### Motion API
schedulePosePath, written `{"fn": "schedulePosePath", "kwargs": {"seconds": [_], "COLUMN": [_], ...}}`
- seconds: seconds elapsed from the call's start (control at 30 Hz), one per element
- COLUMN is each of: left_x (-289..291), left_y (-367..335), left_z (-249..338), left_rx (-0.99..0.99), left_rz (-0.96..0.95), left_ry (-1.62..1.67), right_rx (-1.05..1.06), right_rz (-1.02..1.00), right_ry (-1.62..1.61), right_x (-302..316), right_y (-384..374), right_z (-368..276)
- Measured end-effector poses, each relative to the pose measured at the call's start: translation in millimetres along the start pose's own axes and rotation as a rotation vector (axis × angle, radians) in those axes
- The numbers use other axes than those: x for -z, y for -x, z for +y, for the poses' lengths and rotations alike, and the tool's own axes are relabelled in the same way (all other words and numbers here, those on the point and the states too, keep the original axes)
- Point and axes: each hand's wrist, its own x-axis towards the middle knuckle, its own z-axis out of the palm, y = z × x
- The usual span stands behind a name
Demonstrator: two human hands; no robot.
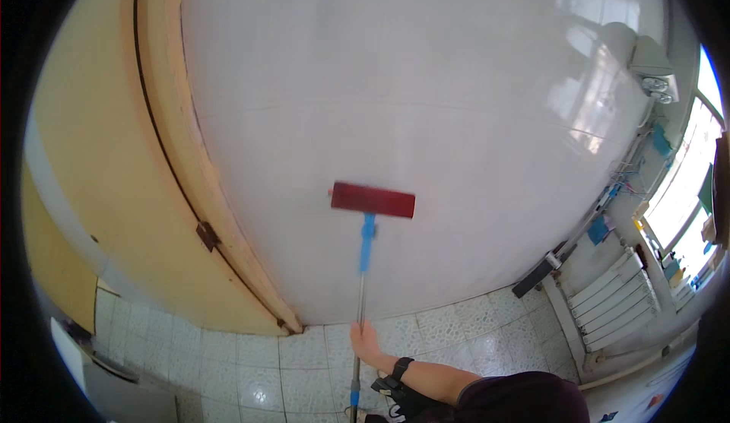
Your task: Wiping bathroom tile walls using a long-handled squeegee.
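Observation:
My right hand [366, 342], with a dark band on its wrist, is closed round the metal pole of a long-handled wiper [361, 295]. A flat, dark red rectangular head [372, 199] tops the pole, joined by a blue neck [366, 244]. This head lies against or close to the glossy white wall [426, 134], tilted slightly down to the right. Below my hand the pole runs down past a blue collar to the lower edge. My left hand does not show.
A yellow wooden door [114, 164] and its frame stand left. On the right are a white radiator [614, 301], a bright window [680, 187], a wall-mounted lamp unit [655, 73] and a dark long object [537, 275] on the floor. Pale patterned tiles [304, 351] cover the floor.

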Motion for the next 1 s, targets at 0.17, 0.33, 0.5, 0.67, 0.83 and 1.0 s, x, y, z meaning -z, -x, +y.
{"fn": "schedulePosePath", "kwargs": {"seconds": [0.17, 0.33, 0.5, 0.67, 0.83, 1.0], "left_x": [23, 28, -3, -38, -72, -136], "left_y": [-50, 1, -32, -106, -71, 4], "left_z": [156, 379, 424, 287, 138, 2], "left_rx": [-0.32, -0.703, -0.615, -0.449, 0.05, 0.349], "left_rz": [0.09, 0.23, 0.285, 0.312, 0.079, 0.06], "left_ry": [-0.17, -0.026, 0.083, 0.063, -0.123, 0.096], "right_rx": [0.414, 0.622, 0.632, 0.5, 0.21, 0.077], "right_rz": [0.213, 0.381, 0.262, 0.183, 0.001, -0.26], "right_ry": [-0.129, -0.055, -0.072, -0.072, -0.136, -0.098], "right_x": [96, 214, 234, 172, 143, 113], "right_y": [-105, -190, -226, -184, -96, -25], "right_z": [-131, -306, -288, -130, -8, 59]}}
